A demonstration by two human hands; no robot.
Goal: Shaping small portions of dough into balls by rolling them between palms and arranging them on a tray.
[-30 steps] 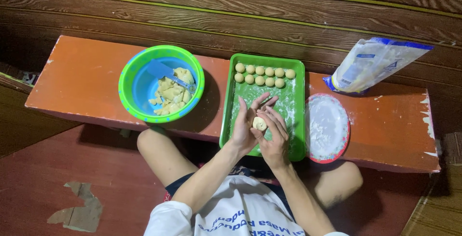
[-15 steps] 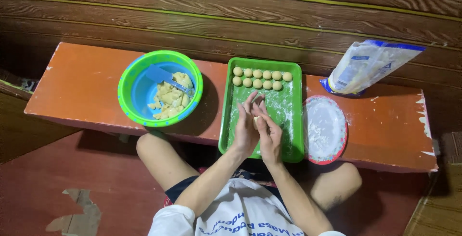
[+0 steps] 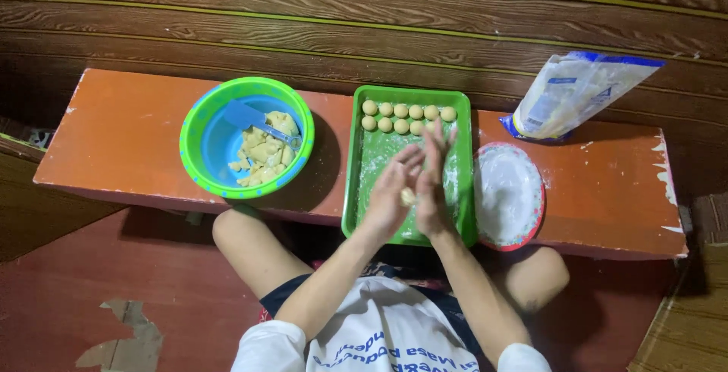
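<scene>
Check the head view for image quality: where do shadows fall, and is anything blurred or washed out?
Head view: light is even and fairly dim, so the green bowl casts a dark shadow to its right on the orange bench; the hands, left hand and right hand, are slightly motion-softened; the floured plate looks bright, with little surface detail.

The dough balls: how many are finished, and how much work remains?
Done: about nine dough balls sit in two rows on the green tray. In hand: one dough piece between left hand and right hand. Left: dough chunks in the bowl.
</scene>
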